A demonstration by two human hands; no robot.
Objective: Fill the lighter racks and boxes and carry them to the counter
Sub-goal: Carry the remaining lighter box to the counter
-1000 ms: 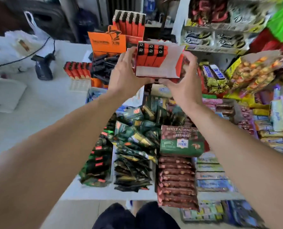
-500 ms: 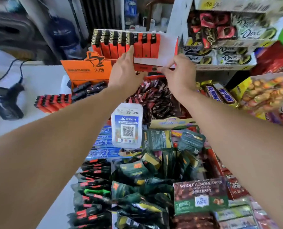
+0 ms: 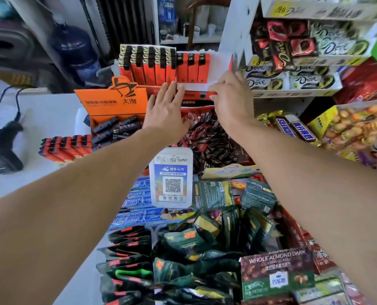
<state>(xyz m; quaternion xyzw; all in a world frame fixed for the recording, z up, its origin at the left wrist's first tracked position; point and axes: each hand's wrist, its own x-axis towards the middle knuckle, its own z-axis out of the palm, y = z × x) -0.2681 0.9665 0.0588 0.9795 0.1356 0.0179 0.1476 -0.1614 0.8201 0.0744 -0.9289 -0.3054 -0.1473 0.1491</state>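
Note:
A white-and-orange lighter rack holding three orange lighters stands at the back of the counter, beside a fuller rack of orange lighters. My right hand pinches the lower front edge of the three-lighter rack. My left hand is spread with straight fingers, its fingertips touching the rack's lower left corner. In front of the fuller rack stands an open orange box with black lighters inside. A row of red lighters lies on the white counter to the left.
A black barcode scanner with a cable sits at the far left. A QR-code sign stands below my hands. Snack packets, chocolate boxes and candy shelves crowd the front and right.
Both hands carried the three-lighter rack forward and set it beside the fuller rack. My left hand has since let go and spread flat at its corner.

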